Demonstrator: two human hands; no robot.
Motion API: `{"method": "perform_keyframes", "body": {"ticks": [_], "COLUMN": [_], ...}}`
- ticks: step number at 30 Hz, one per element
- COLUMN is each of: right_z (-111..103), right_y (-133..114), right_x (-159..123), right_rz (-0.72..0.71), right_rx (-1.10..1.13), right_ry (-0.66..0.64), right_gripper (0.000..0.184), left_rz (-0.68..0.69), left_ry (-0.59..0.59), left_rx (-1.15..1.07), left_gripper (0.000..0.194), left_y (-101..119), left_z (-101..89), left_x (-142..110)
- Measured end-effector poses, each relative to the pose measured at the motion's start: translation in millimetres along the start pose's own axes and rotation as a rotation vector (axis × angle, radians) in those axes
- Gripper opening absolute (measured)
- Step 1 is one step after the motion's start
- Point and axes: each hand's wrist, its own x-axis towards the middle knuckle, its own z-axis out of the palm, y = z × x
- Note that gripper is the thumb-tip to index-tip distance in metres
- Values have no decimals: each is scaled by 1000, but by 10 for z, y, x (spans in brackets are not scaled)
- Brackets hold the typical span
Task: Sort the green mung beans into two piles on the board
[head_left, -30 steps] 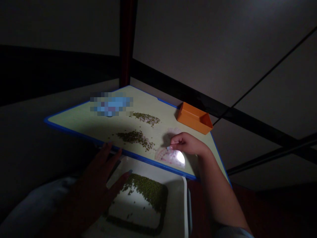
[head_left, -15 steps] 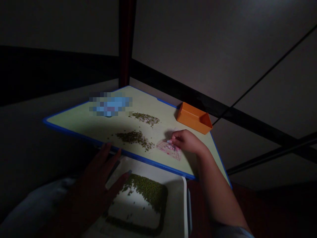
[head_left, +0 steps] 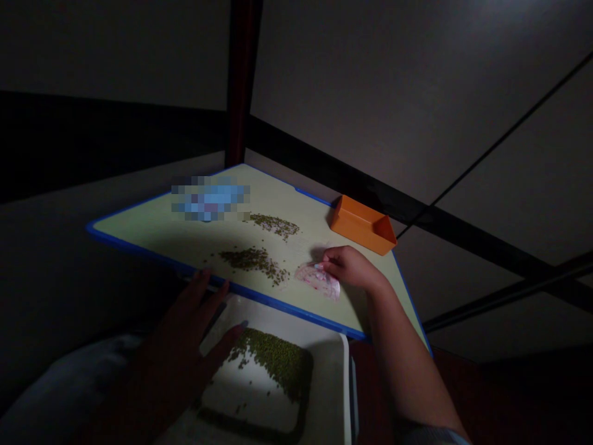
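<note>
One clear half-disc (head_left: 315,283) is lying beside beans (head_left: 252,258) on the table (head_left: 139,225), the right hand (head_left: 345,266) pinching it, fingers (head_left: 330,267) closed, ideally keeping it flat, the left hand (head_left: 183,327) resting spread, seemingly empty.

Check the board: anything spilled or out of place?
A few stray grains lie on the board, left of the near pile and apart from it, so they look out of place. No damage shows in this dim view.
</note>
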Motion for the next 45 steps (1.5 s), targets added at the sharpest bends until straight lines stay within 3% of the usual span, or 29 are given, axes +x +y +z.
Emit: {"method": "perform_keyframes", "body": {"ticks": [10, 22, 28, 40, 45], "right_z": [-105, 139, 198, 195, 102], "right_y": [34, -91, -105, -115, -79], "right_x": [18, 183, 209, 147, 69], "right_rz": [238, 258, 163, -147, -155], "right_rx": [-422, -390, -334, -162, 19], "right_ry": [190, 324, 311, 137, 85], "right_gripper": [22, 31, 31, 28, 25], "left_rz": [-10, -34, -52, -43, -27], "left_ry": [4, -5, -36, -38, -20], "left_rx": [-21, -48, -68, -36, -47], "left_gripper": [74, 66, 66, 70, 62], "left_y": [-5, 12, 46, 29, 0], "left_z": [16, 10, -40, -22, 4], "left_x": [4, -3, 16, 7, -11]}}
